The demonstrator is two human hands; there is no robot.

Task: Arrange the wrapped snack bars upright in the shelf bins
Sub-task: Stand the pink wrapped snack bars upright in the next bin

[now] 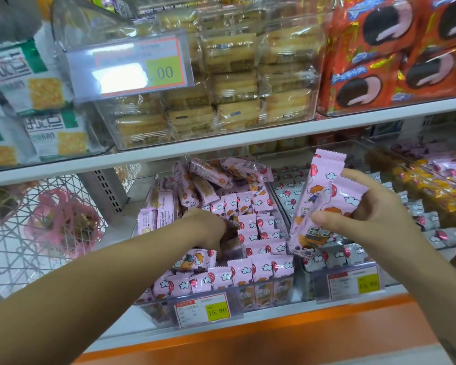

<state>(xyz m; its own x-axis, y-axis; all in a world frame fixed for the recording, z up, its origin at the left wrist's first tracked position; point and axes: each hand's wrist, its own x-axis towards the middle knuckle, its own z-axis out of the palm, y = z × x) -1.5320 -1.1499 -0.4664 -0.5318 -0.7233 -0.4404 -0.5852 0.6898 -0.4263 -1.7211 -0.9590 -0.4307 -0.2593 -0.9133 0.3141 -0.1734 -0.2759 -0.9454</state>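
Bright even light, price tag (132, 68) glare, bowed edges

I see an open band between the white upper shelf (221, 147) and the tops of the bins. My right hand (374, 219), gripping pink bars (324, 204), hangs freely in it. Inside the clear bin (158, 312), upright rows (261, 267) pack the right side and front, and a loose heap (221, 175) blocks the back. My left hand (208, 227) fills the one dark gap, centre-left.
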